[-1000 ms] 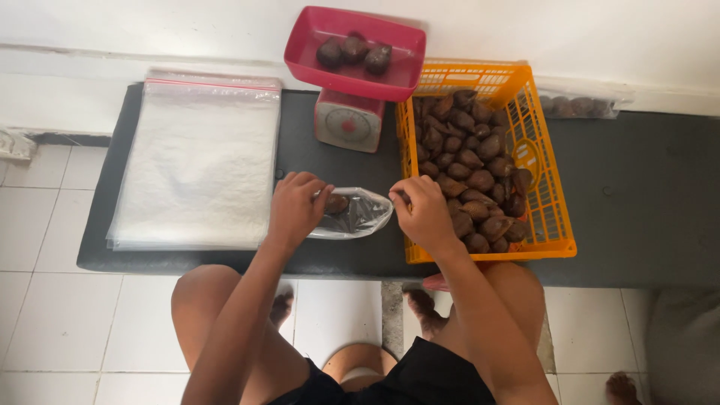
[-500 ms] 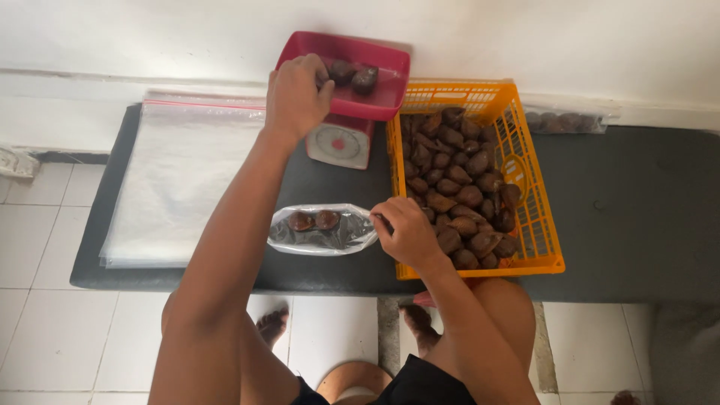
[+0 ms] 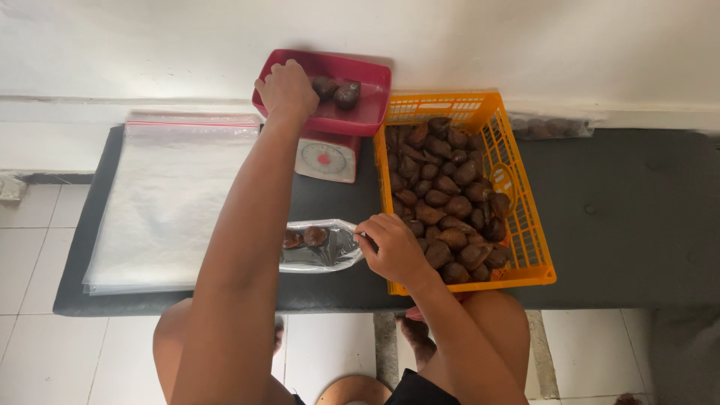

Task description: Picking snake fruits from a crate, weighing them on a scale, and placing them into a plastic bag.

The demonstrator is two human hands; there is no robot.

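Reaching up top, our left hand (image 3: pixel 287 90) curls its fingers into the red scale tray (image 3: pixel 371 101), with two brown fruits (image 3: pixel 336 91) just right of them. Meanwhile our right hand (image 3: pixel 394 249) pinches the mouth of the small plastic bag (image 3: pixel 319 246), lying sideways nearer us.

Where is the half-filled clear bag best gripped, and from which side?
Grip the clear bag at its open mouth on the basket side, where the right hand pinches it. It lies flat, fruit weighting the closed end, so that loose rim lifts easily.
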